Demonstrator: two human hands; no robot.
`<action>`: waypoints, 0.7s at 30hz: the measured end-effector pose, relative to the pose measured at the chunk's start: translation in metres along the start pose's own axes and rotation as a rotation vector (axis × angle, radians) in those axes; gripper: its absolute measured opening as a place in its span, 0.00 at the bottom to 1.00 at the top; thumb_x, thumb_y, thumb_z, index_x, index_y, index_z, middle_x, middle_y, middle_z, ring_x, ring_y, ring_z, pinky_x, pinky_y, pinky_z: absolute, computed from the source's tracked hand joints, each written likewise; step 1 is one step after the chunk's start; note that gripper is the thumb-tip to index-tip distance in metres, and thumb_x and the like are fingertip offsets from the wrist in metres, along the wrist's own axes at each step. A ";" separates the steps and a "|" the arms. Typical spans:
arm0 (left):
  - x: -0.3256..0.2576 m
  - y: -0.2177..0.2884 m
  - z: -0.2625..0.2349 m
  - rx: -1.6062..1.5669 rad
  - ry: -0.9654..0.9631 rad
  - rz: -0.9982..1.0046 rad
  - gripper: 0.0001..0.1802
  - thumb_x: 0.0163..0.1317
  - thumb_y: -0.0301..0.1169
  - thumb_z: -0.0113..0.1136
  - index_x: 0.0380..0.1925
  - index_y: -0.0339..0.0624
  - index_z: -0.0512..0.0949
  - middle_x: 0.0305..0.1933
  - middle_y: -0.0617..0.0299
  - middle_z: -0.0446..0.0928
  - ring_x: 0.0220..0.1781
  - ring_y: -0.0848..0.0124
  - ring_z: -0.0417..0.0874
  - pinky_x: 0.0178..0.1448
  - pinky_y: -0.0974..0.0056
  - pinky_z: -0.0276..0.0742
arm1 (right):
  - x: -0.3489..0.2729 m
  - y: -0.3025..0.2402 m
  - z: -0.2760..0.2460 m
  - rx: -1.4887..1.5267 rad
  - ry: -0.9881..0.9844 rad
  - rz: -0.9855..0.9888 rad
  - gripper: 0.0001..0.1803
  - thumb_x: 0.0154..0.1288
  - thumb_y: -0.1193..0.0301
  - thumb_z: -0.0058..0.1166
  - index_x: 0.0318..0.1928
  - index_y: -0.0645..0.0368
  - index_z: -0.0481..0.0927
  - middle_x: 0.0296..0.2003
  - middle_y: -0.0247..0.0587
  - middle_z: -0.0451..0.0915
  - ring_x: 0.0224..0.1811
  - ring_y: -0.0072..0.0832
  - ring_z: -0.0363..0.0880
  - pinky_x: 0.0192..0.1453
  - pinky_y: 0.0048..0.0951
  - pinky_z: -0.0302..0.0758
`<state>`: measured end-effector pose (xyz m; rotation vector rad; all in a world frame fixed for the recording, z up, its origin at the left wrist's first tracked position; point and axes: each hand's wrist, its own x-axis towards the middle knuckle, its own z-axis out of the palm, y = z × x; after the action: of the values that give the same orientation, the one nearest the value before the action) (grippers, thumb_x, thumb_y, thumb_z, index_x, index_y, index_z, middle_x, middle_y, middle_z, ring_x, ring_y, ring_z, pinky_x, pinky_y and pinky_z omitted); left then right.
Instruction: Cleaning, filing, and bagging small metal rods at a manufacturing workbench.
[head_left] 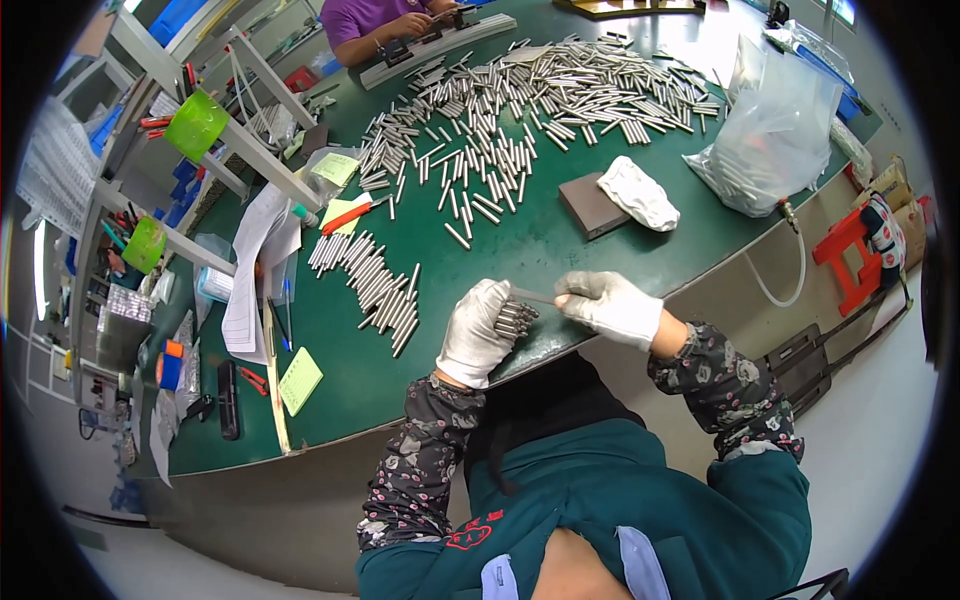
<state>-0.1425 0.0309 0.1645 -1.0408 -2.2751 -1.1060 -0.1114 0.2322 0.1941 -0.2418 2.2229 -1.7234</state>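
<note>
My left hand [474,335], in a white glove, is closed around a bundle of short metal pins [516,319] near the front edge of the green table. Their ends stick out on the side facing my right hand. My right hand [612,306], gloved with greyish fingertips, pinches a thin, flat grey strip [536,296] that reaches across to the top of the bundle. Whether the strip is a file or a blade cannot be made out. To the left of my left hand, a row of similar loose pins [372,285] lies side by side on the table.
A large pile of pins [500,110] spreads over the far table. A brown block [592,207] with a white cloth [640,195] lies right of centre, a plastic bag [765,135] beyond. Papers [262,275] and a red-handled knife [348,215] lie left. Another person [372,28] works opposite.
</note>
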 end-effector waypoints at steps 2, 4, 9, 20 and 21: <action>0.001 0.000 -0.002 -0.008 0.011 0.004 0.21 0.35 0.18 0.62 0.35 0.39 0.72 0.29 0.56 0.72 0.31 0.58 0.76 0.35 0.63 0.72 | 0.003 -0.003 0.005 0.045 -0.092 -0.028 0.17 0.60 0.63 0.49 0.42 0.65 0.74 0.26 0.34 0.73 0.28 0.19 0.66 0.35 0.21 0.67; 0.000 0.002 -0.001 -0.029 0.008 -0.001 0.21 0.35 0.18 0.62 0.35 0.39 0.72 0.29 0.56 0.72 0.31 0.58 0.76 0.35 0.63 0.72 | -0.001 -0.004 0.000 -0.031 -0.071 -0.012 0.17 0.60 0.63 0.49 0.42 0.65 0.74 0.27 0.34 0.73 0.29 0.19 0.66 0.36 0.21 0.67; -0.001 -0.004 0.001 -0.066 0.045 -0.047 0.23 0.35 0.17 0.62 0.37 0.41 0.71 0.30 0.57 0.72 0.32 0.59 0.76 0.36 0.63 0.72 | 0.002 0.002 -0.005 0.101 -0.024 0.072 0.18 0.60 0.64 0.49 0.43 0.67 0.73 0.25 0.32 0.72 0.27 0.20 0.67 0.34 0.22 0.68; -0.011 -0.011 0.005 -0.237 0.183 -0.287 0.19 0.40 0.20 0.63 0.35 0.41 0.70 0.30 0.62 0.70 0.30 0.69 0.74 0.36 0.70 0.72 | -0.015 -0.007 0.023 0.579 -0.164 0.256 0.07 0.63 0.65 0.42 0.30 0.52 0.67 0.13 0.26 0.61 0.11 0.15 0.53 0.12 0.18 0.49; -0.011 -0.012 0.004 -0.235 0.182 -0.285 0.19 0.40 0.20 0.63 0.35 0.41 0.70 0.30 0.62 0.70 0.30 0.69 0.74 0.36 0.70 0.72 | -0.016 -0.011 0.025 0.649 -0.136 0.250 0.07 0.63 0.64 0.42 0.30 0.51 0.67 0.13 0.26 0.61 0.11 0.15 0.53 0.12 0.17 0.49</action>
<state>-0.1450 0.0243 0.1487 -0.6738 -2.2303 -1.5474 -0.0883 0.2123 0.2013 0.0688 1.4252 -2.0886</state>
